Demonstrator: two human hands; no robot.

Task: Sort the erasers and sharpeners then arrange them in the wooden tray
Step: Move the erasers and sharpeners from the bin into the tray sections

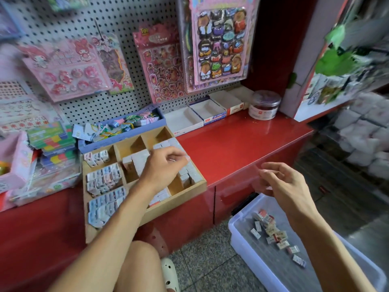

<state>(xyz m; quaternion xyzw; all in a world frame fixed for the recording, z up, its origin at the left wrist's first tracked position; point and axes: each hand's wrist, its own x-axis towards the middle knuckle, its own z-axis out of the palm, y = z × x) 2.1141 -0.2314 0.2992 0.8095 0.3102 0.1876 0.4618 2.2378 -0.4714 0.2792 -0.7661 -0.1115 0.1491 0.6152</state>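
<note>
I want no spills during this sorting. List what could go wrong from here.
1. The wooden tray overhangs the red counter edge; pressure from the left hand above it might tip it off.
2. The right hand hovers away from the clear bin of loose erasers; a blind reach could scatter them.

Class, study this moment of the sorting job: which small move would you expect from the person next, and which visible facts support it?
Probably the right hand, open and empty, drops into the clear bin for another of the loose erasers. The left hand is busy over the wooden tray, whose back compartments look unfilled.
</note>
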